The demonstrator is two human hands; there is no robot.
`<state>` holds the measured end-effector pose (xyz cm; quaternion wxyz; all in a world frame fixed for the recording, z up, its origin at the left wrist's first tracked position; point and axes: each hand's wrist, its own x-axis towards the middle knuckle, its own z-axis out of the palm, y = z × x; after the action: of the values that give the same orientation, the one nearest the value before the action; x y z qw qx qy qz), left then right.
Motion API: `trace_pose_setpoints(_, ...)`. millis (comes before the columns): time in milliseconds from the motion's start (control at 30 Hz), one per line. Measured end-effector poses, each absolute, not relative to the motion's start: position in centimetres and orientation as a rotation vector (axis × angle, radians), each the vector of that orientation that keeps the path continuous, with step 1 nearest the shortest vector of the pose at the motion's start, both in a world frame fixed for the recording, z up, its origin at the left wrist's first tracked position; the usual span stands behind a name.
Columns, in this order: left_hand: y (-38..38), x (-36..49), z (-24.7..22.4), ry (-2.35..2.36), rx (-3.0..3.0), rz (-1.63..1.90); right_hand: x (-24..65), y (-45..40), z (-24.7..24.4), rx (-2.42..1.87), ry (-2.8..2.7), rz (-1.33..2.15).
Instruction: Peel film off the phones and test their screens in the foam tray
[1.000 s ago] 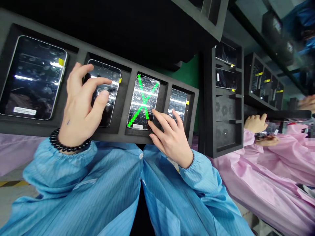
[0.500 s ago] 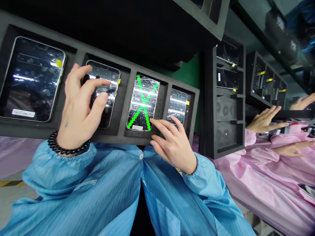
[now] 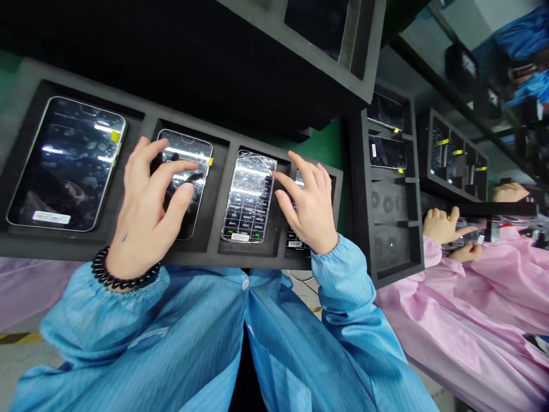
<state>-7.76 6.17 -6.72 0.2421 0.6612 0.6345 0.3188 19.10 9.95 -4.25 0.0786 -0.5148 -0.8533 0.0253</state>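
A dark grey foam tray (image 3: 212,252) lies across in front of me with a device in each compartment. Over the second device, a black-screened smartphone (image 3: 189,144), my left hand (image 3: 150,200) hovers with fingers apart, holding nothing. The third smartphone (image 3: 247,197) is lit with a grid of text buttons, green at its lower corners. My right hand (image 3: 311,200) is spread above the divider and the fourth smartphone (image 3: 295,243), which it mostly covers. Its index fingertip is at the third phone's right edge; I cannot tell whether it touches. A large black-screened tablet (image 3: 66,166) fills the left compartment.
Another foam tray (image 3: 415,229) stands to the right, with two phones and two vacant slots. Beyond it are more trays (image 3: 454,191) and a co-worker's hand (image 3: 441,225) with pink sleeves. A dark foam block (image 3: 373,86) overhangs the far side.
My right hand has moved up from the third phone's lower right corner to its upper right edge. That screen changed from a green X to a button grid. My left hand stays over its phone.
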Motion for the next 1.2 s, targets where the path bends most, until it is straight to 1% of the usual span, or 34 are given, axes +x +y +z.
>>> trace_pose_setpoints(333,6.2,-7.8,-6.6,1.743,1.8,0.828,19.1,10.4,-4.7,-1.516,-2.617,0.081)
trace_pose_setpoints(533,6.3,-7.8,-6.6,1.747,1.788,0.809,23.1,8.9,-3.8,-1.651,-2.291,-0.012)
trace_pose_setpoints(667,6.4,-7.8,-6.6,1.745,1.79,0.792,26.3,7.1,-5.0,-1.738,-2.159,-0.063)
trace_pose_setpoints(867,6.5,-7.7,-6.6,1.759,1.817,0.768,27.2,6.2,-6.7,-1.82,-2.22,-0.081)
trace_pose_setpoints(1067,6.7,-7.9,-7.3,1.762,1.919,0.862,27.7,6.1,-6.1,-1.833,-2.044,0.041)
trace_pose_setpoints(1200,5.8,-7.0,-7.1,1.64,2.116,0.867,27.4,4.1,-5.8,-1.733,-2.032,0.196)
